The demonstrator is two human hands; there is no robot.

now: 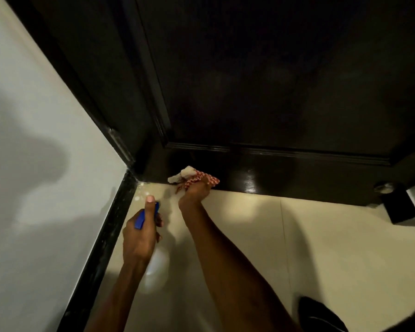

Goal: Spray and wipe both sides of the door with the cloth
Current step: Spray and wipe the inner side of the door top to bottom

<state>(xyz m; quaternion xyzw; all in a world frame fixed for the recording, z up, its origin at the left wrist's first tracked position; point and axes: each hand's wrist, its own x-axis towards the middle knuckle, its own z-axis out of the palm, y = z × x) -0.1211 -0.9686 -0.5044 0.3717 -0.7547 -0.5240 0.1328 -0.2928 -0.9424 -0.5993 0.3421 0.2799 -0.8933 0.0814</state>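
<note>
Red-checked cloth [197, 179] bunched in right hand [195, 191], pressed against door [249, 92] bottom; left hand [139, 238] grips spray bottle [155, 267].

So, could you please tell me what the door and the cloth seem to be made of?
The door looks like wood under dark glossy paint or lacquer: moulded panel edges and a bright glare near the bottom. The cloth appears a soft woven fabric, red-and-white checked, bunched and creased where the right hand grips it.
</note>
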